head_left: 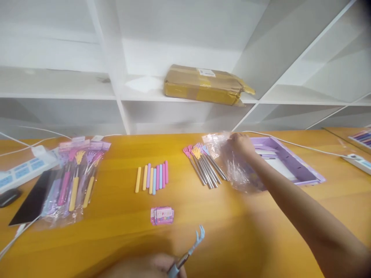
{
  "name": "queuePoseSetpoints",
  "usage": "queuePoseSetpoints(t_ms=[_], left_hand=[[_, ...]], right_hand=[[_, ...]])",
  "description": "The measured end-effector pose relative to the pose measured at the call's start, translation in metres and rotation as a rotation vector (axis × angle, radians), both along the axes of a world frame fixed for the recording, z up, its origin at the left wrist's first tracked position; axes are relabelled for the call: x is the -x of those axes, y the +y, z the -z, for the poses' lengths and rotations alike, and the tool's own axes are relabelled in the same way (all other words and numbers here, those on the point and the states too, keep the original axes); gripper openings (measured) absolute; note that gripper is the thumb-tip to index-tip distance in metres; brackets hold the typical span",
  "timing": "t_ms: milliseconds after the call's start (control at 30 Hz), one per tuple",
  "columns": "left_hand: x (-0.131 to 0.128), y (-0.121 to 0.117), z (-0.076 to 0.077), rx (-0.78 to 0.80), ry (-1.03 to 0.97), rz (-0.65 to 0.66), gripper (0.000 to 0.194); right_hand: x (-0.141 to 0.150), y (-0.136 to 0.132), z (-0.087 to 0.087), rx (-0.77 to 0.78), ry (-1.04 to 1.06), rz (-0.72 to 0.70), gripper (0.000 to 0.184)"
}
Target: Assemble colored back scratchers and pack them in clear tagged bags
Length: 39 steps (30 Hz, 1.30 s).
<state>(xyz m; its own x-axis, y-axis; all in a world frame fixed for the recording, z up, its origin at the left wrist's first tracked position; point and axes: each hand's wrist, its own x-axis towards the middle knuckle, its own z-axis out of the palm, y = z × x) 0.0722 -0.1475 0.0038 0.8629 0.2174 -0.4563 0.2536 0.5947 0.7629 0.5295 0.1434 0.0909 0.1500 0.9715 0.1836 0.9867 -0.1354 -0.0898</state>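
Note:
My left hand (150, 266) sits at the bottom edge, fingers closed around a metal back scratcher (189, 251) whose blue claw head points up and right. My right hand (242, 143) reaches far across the wooden table (116, 239), its fingers closed on a stack of clear plastic bags (236, 166). Just left of the bags lies a row of several bare scratchers (204, 164) with pink, yellow and blue claws. Several pastel handle sleeves (152, 177) lie side by side in the middle. A small stack of pink header cards (162, 215) rests in front of them.
A pile of bagged, finished scratchers (74, 181) lies at the left beside a power strip (24, 168) and a black pad (31, 202). A purple tray (290, 162) sits behind my right arm. Another power strip (358, 160) is at far right. A taped cardboard parcel (204, 85) rests on the white shelf.

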Motion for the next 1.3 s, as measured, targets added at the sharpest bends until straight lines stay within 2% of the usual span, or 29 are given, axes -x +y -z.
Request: queuePoseSetpoints(t_ms=[100, 200, 267, 300, 333, 400, 467, 533, 700, 767, 900, 967, 1033, 1100, 1167, 1233, 1300], left_hand=[[0.000, 0.000, -0.002, 0.077, 0.021, -0.091, 0.034], [0.000, 0.001, -0.005, 0.072, -0.010, -0.131, 0.039], [0.000, 0.003, -0.007, 0.062, -0.046, -0.143, 0.044], [0.000, 0.003, -0.007, 0.065, -0.061, -0.149, 0.046], [0.000, 0.003, -0.007, 0.077, -0.074, -0.156, 0.048], [-0.001, 0.002, -0.005, 0.119, -0.099, -0.172, 0.051], [-0.002, 0.001, -0.004, 0.164, -0.125, -0.164, 0.051], [-0.002, 0.001, -0.003, 0.188, -0.139, -0.149, 0.049], [-0.002, 0.004, -0.004, 0.055, -0.080, -0.208, 0.048], [-0.003, 0.004, -0.003, 0.048, -0.074, -0.227, 0.050], [-0.006, 0.001, -0.002, 0.174, -0.155, -0.240, 0.053], [-0.007, 0.000, -0.003, 0.221, -0.191, -0.202, 0.053], [-0.008, 0.000, -0.006, 0.229, -0.213, -0.194, 0.055], [-0.008, -0.001, -0.011, 0.160, -0.204, -0.208, 0.058], [-0.008, -0.002, -0.019, -0.021, -0.134, -0.193, 0.058], [-0.007, -0.006, -0.028, -0.422, 0.030, -0.156, 0.047], [-0.009, -0.013, -0.035, -0.999, 0.210, -0.117, 0.030]], right_hand=[[-0.001, -0.014, -0.006, -0.179, -0.048, 0.016, 0.049], [0.020, -0.058, -0.014, -0.364, 0.015, -0.033, 0.047], [0.046, -0.101, -0.010, -0.299, 0.123, -0.131, 0.039], [0.060, -0.123, -0.004, -0.196, 0.128, -0.238, 0.033], [0.071, -0.142, 0.003, -0.081, 0.073, -0.354, 0.030], [0.084, -0.168, 0.017, 0.043, -0.039, -0.437, 0.029], [0.078, -0.175, 0.026, 0.110, -0.123, -0.433, 0.029], [0.060, -0.168, 0.028, 0.152, -0.188, -0.422, 0.027], [0.012, -0.144, 0.014, 0.167, -0.337, -0.585, 0.021], [0.004, -0.141, 0.009, 0.162, -0.355, -0.583, 0.024], [0.003, -0.145, 0.007, 0.118, -0.277, -0.587, 0.028], [0.013, -0.157, 0.010, 0.016, -0.168, -0.653, 0.029], [0.035, -0.183, 0.016, -0.129, 0.050, -0.716, 0.025], [0.069, -0.221, 0.026, -0.212, 0.395, -0.723, 0.021], [0.111, -0.266, 0.038, -0.008, 0.802, -0.664, 0.024], [0.152, -0.308, 0.050, 0.224, 1.101, -0.663, 0.027], [0.185, -0.339, 0.062, 0.356, 1.274, -0.573, 0.041]])
